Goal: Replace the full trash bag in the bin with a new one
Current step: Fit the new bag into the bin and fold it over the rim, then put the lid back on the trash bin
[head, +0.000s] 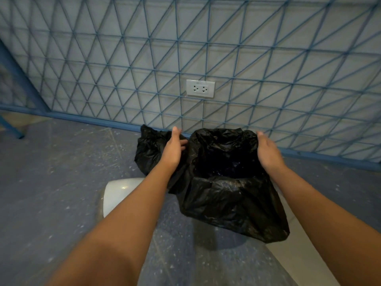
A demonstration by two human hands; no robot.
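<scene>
On the grey speckled floor (61, 182) by the wall, the new black bag (233, 199) stood wide open and crinkled, draped over the bin, with the full bag (150, 149) behind, while your left hand (173, 149) and right hand (268, 149), fingers relaxed, touched its rim on opposite sides.

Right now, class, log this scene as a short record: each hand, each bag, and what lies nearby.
left hand: open, fingers on the left rim of the new bag
right hand: open, on its right rim
new bag: black, mouth spread wide open
full bag: black, on the floor by the wall
white object: on the floor, left of new bag
wall socket: above the bags
</scene>
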